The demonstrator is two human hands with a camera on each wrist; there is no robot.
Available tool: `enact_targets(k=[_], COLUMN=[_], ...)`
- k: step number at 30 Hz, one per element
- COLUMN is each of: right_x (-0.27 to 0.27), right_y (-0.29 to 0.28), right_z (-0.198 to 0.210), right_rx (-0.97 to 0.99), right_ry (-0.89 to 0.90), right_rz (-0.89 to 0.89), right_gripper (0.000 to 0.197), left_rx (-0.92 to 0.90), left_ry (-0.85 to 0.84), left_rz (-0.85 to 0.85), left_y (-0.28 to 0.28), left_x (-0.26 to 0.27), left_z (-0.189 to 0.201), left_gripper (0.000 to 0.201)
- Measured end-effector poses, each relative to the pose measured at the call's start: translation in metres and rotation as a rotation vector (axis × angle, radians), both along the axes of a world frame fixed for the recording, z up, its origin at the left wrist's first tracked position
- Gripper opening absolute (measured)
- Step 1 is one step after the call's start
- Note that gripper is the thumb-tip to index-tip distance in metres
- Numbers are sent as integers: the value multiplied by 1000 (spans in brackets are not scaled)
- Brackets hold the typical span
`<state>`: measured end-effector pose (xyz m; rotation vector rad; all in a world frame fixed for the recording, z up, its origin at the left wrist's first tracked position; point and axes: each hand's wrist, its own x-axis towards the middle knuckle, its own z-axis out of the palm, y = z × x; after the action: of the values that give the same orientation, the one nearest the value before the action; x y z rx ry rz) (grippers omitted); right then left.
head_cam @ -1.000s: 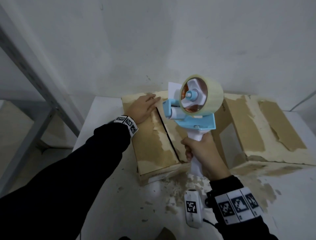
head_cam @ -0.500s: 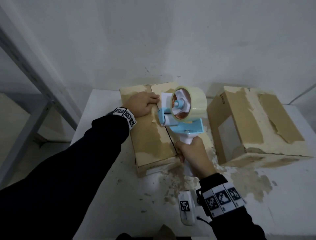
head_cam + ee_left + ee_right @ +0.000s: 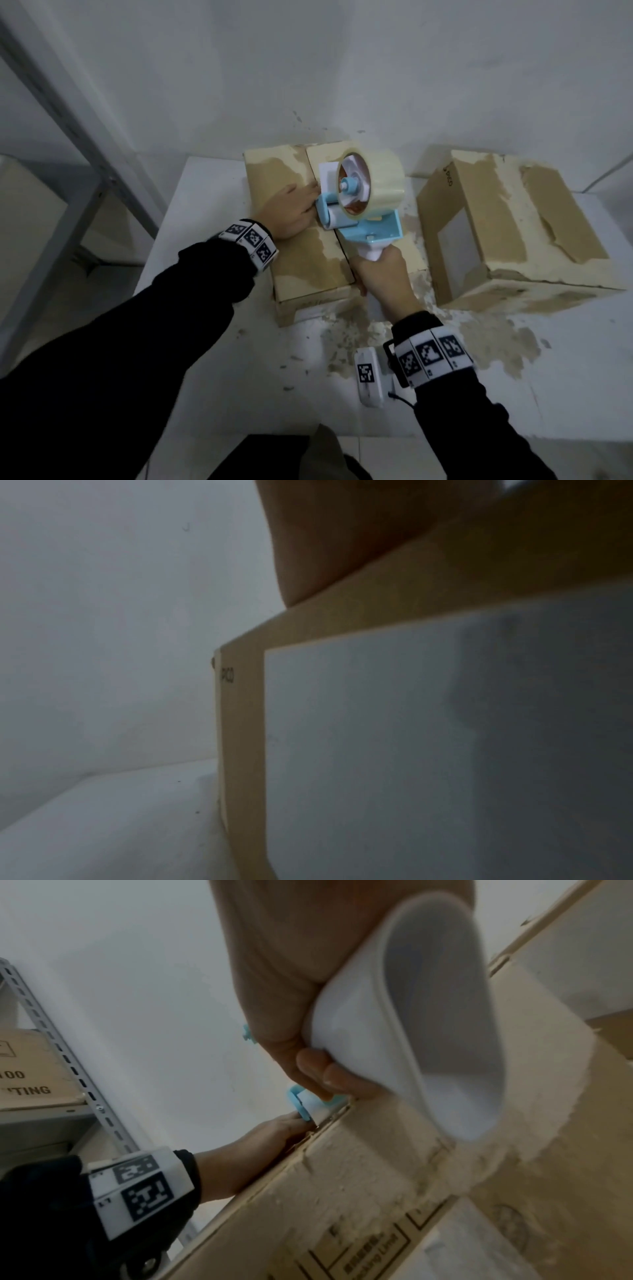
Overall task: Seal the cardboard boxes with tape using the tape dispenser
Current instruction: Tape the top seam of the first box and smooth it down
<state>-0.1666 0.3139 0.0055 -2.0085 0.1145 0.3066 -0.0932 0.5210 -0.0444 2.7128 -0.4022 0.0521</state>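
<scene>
A worn cardboard box (image 3: 301, 267) lies on the white table (image 3: 212, 342), its two top flaps meeting at a dark centre seam. My left hand (image 3: 291, 212) rests flat on the left flap, fingers straight and pointing at the seam. My right hand (image 3: 380, 277) grips the white handle (image 3: 428, 1020) of a blue tape dispenser (image 3: 363, 205) carrying a roll of clear tape (image 3: 376, 185). The dispenser's roller sits on the seam in the far half of the box, right beside my left fingertips. In the left wrist view only the palm (image 3: 342, 539) on the box top and the box's side (image 3: 240, 723) show.
A second, larger cardboard box (image 3: 513, 229) stands to the right on the table. A small white tagged device (image 3: 368, 375) lies near the front edge. Paper scraps litter the table between the boxes. A grey metal shelf frame (image 3: 51, 102) stands at the left, and a wall is close behind.
The dispenser has moved down and toward the far end of the box, its roller now against the seam. My left hand has stayed on the left flap.
</scene>
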Motion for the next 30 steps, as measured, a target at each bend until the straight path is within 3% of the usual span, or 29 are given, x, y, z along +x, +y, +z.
enact_targets(k=[2,5,7,9,21,30], right_x=[-1,-3,-6,-8,-17,-82], right_y=[1,0,-2,-2,1,-43], right_z=[1,0,0,1,-3,-18], right_rx=[12,39,63,61,-24,202], right_ry=[2,23,27,23,-44,-2], right_rz=[4,-19,-28,-21,50,-54], right_gripper=[13,15,16,15,4,5], left_rx=[58,338,420,433,433,446], left_ry=[-24,-90,-51,32,160,219], left_rz=[31,-5,15,57,60,51], left_y=[-2,-8,-12,-13,-19,-20], left_x=[-4,-13,-14,-10,-8,-5], left_z=[2,10,11,9,12,14], left_gripper=[52,73,68,51,49,48])
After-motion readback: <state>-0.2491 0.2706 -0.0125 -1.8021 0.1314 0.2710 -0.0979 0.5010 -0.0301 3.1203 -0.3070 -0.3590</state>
